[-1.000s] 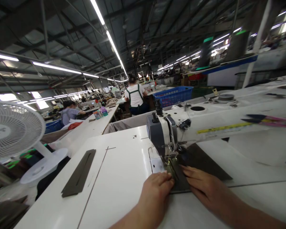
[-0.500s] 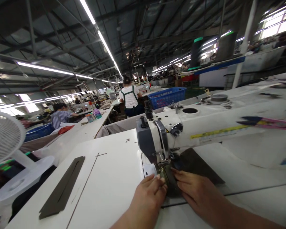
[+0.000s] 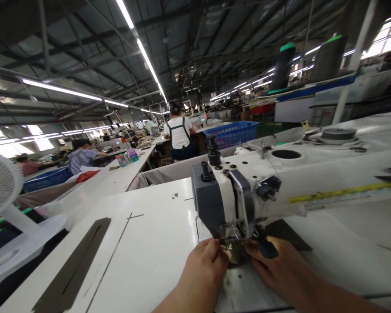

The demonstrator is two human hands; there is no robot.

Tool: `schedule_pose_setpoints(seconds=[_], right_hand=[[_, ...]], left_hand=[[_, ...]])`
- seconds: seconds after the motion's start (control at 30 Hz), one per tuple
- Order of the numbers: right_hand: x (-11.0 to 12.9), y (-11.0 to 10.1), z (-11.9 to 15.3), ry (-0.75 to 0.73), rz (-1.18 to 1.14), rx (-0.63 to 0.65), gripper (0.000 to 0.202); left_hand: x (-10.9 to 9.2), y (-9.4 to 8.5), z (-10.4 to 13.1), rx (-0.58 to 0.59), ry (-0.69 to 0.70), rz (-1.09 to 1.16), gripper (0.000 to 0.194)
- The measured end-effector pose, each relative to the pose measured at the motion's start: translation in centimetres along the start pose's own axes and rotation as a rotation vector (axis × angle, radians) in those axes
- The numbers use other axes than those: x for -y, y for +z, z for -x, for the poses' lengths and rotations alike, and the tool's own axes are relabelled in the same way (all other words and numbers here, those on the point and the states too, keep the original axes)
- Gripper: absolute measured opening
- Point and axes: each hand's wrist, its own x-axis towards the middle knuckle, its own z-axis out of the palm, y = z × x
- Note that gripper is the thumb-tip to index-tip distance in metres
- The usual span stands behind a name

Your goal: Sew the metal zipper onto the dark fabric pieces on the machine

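Note:
A white and grey sewing machine (image 3: pixel 211 204) stands in front of me. A dark olive fabric piece (image 3: pixel 288 234) lies under its head and sticks out on the right. My left hand (image 3: pixel 203 271) is closed, fingertips pinched at the fabric's left edge beside the presser foot; a small brass-coloured bit shows there. To the right of the foot, my right hand (image 3: pixel 276 267) has its fingers pressed together on the same fabric, partly hidden behind a dark machine part. The needle point cannot be made out.
A stack of dark olive strips (image 3: pixel 74 265) with a slit line lies on the white table (image 3: pixel 143 261) at left. Beyond it stands a white fan (image 3: pixel 3 195). Behind the machine are a blue crate (image 3: pixel 231 134) and a seated person (image 3: pixel 180 134). Thread cones (image 3: pixel 282 67) stand at right.
Both hands have moved closer in around the presser foot, and the fabric has slid away from me under it. My view has shifted nearer to the machine head.

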Motion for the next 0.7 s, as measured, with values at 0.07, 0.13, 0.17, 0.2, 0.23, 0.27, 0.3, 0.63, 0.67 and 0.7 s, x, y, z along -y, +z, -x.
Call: schedule_pose_setpoints(seconds=[0.07, 0.13, 0.17, 0.2, 0.23, 0.27, 0.3, 0.63, 0.67, 0.7], right_hand=[[-0.2, 0.2, 0.0, 0.004, 0.033, -0.004, 0.032], [-0.4, 0.4, 0.1, 0.001, 0.047, -0.008, 0.031], [-0.6, 0.5, 0.1, -0.006, 0.048, -0.012, 0.031], [-0.7, 0.6, 0.2, -0.015, 0.046, -0.016, 0.031], [-0.8, 0.7, 0.3, -0.023, 0.044, -0.019, 0.030], [-1.0, 0.7, 0.3, -0.031, 0.040, -0.018, 0.029], [-1.1, 0.8, 0.3, -0.035, 0.034, -0.012, 0.029], [-1.9, 1.6, 0.8, -0.019, 0.069, 0.021, 0.027], [-1.9, 1.6, 0.8, -0.024, 0.073, 0.019, 0.028], [-2.0, 1.7, 0.8, -0.032, 0.075, 0.015, 0.028]], left_hand=[[0.1, 0.0, 0.0, 0.012, 0.001, 0.023, 0.016], [0.2, 0.0, 0.1, 0.018, 0.012, 0.025, 0.017], [0.2, 0.1, 0.1, 0.016, 0.016, 0.023, 0.016], [0.3, 0.2, 0.2, 0.011, 0.019, 0.023, 0.015], [0.4, 0.3, 0.2, 0.002, 0.018, 0.027, 0.013], [0.4, 0.4, 0.2, -0.007, 0.013, 0.036, 0.011], [0.5, 0.4, 0.2, -0.016, 0.012, 0.048, 0.009], [0.8, -0.2, 0.1, 0.045, 0.025, 0.090, 0.009], [0.9, -0.2, 0.1, 0.055, 0.022, 0.097, 0.009], [0.9, -0.2, 0.2, 0.060, 0.021, 0.100, 0.008]])
